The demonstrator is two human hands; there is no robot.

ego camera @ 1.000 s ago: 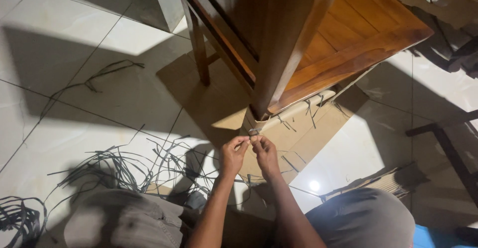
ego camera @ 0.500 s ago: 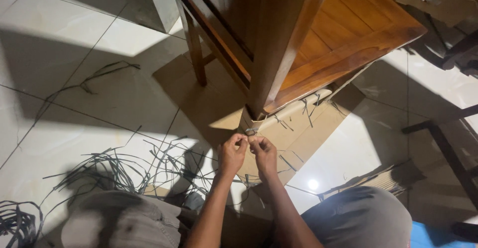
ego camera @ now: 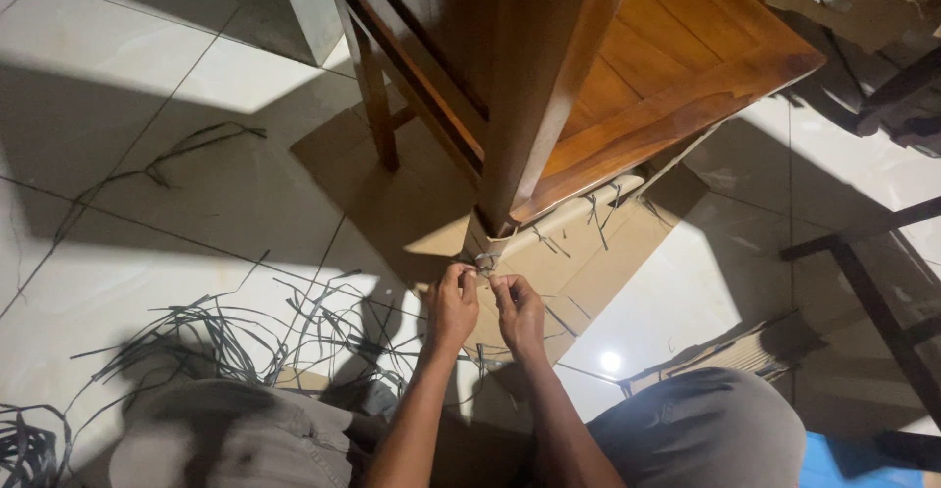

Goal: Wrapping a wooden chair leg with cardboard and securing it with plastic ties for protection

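From the head camera, the left hand (ego camera: 452,307) and right hand (ego camera: 519,312) meet just below centre, both pinched shut on a thin grey strap (ego camera: 483,262) at the foot of the wooden table leg (ego camera: 534,86), where cardboard wrapping (ego camera: 549,253) covers it. Loose cut straps (ego camera: 225,336) litter the floor at eight o'clock. Working it well probably means keeping the strap taut and the fingertips close to the leg.
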